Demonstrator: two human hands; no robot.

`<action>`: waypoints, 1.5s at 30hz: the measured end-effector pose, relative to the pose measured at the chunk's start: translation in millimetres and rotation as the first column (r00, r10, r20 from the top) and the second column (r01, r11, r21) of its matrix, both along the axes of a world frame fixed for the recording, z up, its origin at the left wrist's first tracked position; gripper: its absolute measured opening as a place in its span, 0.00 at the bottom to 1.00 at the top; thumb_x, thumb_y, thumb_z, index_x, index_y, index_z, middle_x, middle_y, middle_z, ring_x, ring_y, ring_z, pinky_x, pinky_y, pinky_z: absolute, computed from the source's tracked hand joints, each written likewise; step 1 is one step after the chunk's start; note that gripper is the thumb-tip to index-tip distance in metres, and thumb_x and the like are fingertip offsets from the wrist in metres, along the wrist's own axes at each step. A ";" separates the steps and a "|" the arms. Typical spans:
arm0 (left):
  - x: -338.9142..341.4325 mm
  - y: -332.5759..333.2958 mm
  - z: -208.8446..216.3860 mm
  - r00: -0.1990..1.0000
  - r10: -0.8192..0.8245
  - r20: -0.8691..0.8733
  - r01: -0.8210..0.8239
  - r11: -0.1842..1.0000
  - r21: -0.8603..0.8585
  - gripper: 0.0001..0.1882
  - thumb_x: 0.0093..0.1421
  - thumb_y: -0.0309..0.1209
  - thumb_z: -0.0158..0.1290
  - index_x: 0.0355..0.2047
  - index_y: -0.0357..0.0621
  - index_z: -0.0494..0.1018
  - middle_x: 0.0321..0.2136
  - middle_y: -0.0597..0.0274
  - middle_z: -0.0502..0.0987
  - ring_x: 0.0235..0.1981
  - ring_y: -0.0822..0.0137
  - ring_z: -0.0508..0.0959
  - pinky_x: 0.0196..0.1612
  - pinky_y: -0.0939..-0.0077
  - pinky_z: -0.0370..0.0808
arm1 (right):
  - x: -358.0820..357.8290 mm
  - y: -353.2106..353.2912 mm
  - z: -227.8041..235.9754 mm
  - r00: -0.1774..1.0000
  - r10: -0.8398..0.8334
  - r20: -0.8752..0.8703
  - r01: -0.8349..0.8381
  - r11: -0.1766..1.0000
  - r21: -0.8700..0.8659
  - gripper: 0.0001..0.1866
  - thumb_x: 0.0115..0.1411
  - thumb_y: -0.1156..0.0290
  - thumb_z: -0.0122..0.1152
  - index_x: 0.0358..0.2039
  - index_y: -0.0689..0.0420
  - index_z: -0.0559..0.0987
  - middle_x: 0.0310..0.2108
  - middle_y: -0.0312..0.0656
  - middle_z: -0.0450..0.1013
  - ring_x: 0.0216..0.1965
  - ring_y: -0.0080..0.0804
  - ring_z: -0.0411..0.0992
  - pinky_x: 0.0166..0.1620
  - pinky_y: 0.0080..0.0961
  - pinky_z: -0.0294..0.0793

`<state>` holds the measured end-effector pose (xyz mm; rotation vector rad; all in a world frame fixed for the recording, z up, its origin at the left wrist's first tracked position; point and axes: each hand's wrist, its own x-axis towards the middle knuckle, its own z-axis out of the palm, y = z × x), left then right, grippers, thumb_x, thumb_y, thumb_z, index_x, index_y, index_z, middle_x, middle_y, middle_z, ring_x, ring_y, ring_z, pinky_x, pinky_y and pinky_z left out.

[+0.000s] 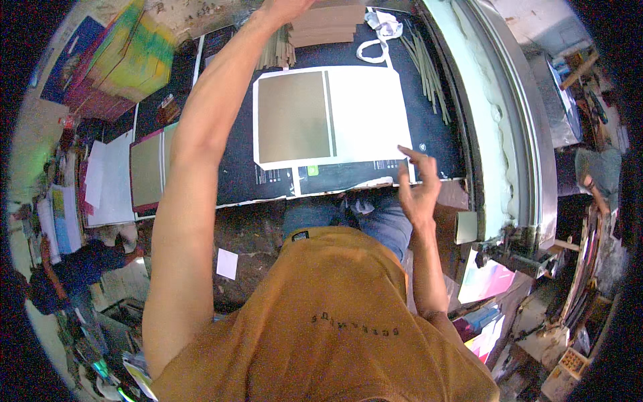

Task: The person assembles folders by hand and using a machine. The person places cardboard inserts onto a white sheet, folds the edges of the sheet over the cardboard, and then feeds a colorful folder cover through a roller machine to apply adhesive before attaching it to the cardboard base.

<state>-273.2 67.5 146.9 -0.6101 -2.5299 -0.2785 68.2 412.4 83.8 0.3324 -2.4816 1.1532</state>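
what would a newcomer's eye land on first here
Probably the big white sheet on the black tabletop, its left part covered by a grey-brown panel. The left forearm stretches past it to the picture's top edge, while the right hand is at the sheet's near right corner. At upper left, a yellow-green block stands out.

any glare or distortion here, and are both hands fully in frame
Head view: the white sheet looks nearly blown out, little surface detail showing; the metal frame at right bows with fisheye distortion; corners fall to grainy black; the left hand is cut off at the top, the right hand fully visible.
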 end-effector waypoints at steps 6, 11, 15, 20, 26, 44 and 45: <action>157.0 57.4 137.3 0.868 -0.350 -0.351 0.435 0.877 0.203 0.10 0.64 0.32 0.59 0.31 0.39 0.83 0.26 0.50 0.82 0.28 0.56 0.81 0.34 0.63 0.76 | -41.5 3.7 83.4 0.957 -0.268 -0.112 0.215 0.912 -0.348 0.34 0.59 0.68 0.73 0.65 0.59 0.72 0.58 0.47 0.73 0.56 0.34 0.72 0.55 0.31 0.71; 159.3 67.2 105.3 0.925 -0.377 0.038 0.286 0.760 0.584 0.10 0.66 0.33 0.58 0.36 0.39 0.84 0.25 0.54 0.82 0.26 0.68 0.78 0.32 0.69 0.74 | -83.9 19.1 72.6 0.986 0.018 0.164 0.069 0.860 -0.506 0.19 0.69 0.70 0.63 0.57 0.61 0.74 0.43 0.42 0.80 0.41 0.23 0.77 0.43 0.21 0.77; 141.8 54.5 -33.0 0.961 -0.172 0.215 -0.016 0.745 0.667 0.37 0.67 0.54 0.54 0.62 0.34 0.67 0.60 0.38 0.70 0.63 0.41 0.69 0.67 0.51 0.63 | -117.4 10.7 -2.5 0.974 0.012 0.227 0.111 0.846 -0.522 0.21 0.68 0.66 0.64 0.58 0.59 0.71 0.29 0.41 0.81 0.28 0.16 0.71 0.30 0.18 0.68; 228.4 67.6 -182.6 0.962 -0.138 0.235 0.050 0.937 0.345 0.43 0.67 0.54 0.53 0.70 0.36 0.56 0.71 0.44 0.58 0.70 0.40 0.58 0.71 0.45 0.54 | -128.0 9.5 -101.4 0.913 -0.150 0.380 0.259 0.932 -0.254 0.23 0.66 0.63 0.67 0.55 0.61 0.73 0.34 0.55 0.82 0.35 0.34 0.81 0.41 0.33 0.77; 240.4 80.8 -179.2 0.930 -0.118 0.347 0.073 0.987 0.142 0.43 0.66 0.55 0.52 0.72 0.41 0.55 0.73 0.53 0.56 0.73 0.44 0.55 0.72 0.39 0.52 | -130.0 18.1 -115.4 0.888 -0.284 0.361 0.341 0.935 -0.101 0.23 0.64 0.60 0.68 0.53 0.60 0.76 0.40 0.59 0.81 0.42 0.52 0.82 0.47 0.41 0.78; 240.1 82.2 -183.5 0.923 -0.057 0.381 0.043 0.998 0.044 0.42 0.68 0.57 0.48 0.72 0.43 0.57 0.75 0.60 0.54 0.75 0.48 0.51 0.74 0.42 0.48 | -143.5 24.6 -113.1 0.857 -0.396 0.330 0.321 0.911 0.259 0.23 0.58 0.53 0.70 0.49 0.52 0.84 0.43 0.45 0.82 0.49 0.50 0.77 0.55 0.58 0.67; 239.9 81.7 -182.9 0.923 -0.058 0.380 0.046 0.998 0.042 0.41 0.68 0.56 0.48 0.72 0.43 0.56 0.75 0.59 0.54 0.75 0.48 0.51 0.74 0.42 0.48 | -143.8 24.8 -111.3 0.855 -0.398 0.332 0.315 0.908 0.277 0.23 0.57 0.53 0.70 0.49 0.52 0.83 0.43 0.45 0.82 0.49 0.50 0.78 0.55 0.58 0.67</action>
